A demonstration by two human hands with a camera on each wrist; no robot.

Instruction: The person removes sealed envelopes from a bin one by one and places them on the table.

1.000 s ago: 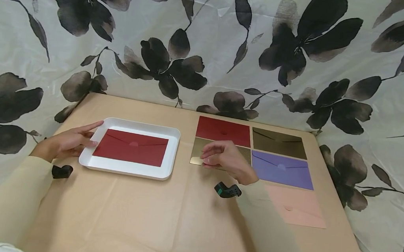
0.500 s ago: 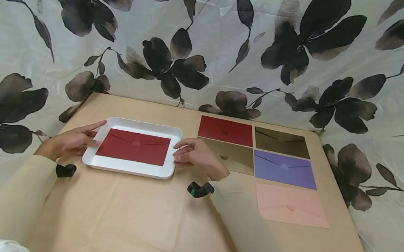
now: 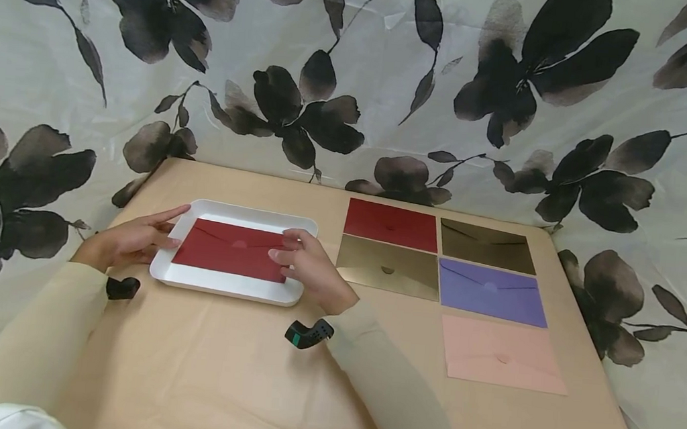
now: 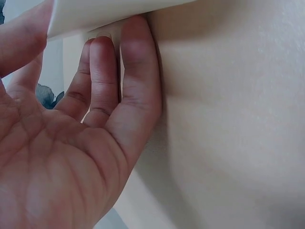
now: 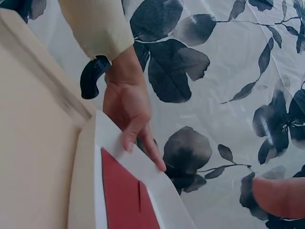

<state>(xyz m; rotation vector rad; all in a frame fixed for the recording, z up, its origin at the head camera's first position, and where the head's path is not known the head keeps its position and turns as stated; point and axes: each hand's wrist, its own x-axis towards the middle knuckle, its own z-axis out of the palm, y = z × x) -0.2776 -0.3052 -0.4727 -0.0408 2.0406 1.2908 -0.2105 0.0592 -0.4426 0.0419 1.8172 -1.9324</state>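
Note:
A red envelope (image 3: 228, 252) lies flap side up in a shallow white tray (image 3: 222, 288) on the left half of the table. At the tray's left end my left hand (image 3: 132, 243) holds it, thumb on the rim and fingers below; the left wrist view shows fingertips (image 4: 137, 40) under the edge. Over the tray's right end is my right hand (image 3: 314, 273), its thumb and forefinger apart beside the envelope's right edge. Contact with the envelope cannot be made out. In the right wrist view a right fingertip (image 5: 279, 198) appears apart from the tray.
Right of the tray lie a second red envelope (image 3: 391, 225), a dark gold one (image 3: 489, 246), a light gold one (image 3: 388, 266), a purple one (image 3: 495, 292) and a pink one (image 3: 505, 355). A floral cloth (image 3: 390, 77) hangs behind the table (image 3: 234, 367).
My right hand has moved left, from above the light gold envelope to the tray's right end, uncovering the gold envelope. The left hand stays on the tray. The whole view has shifted slightly.

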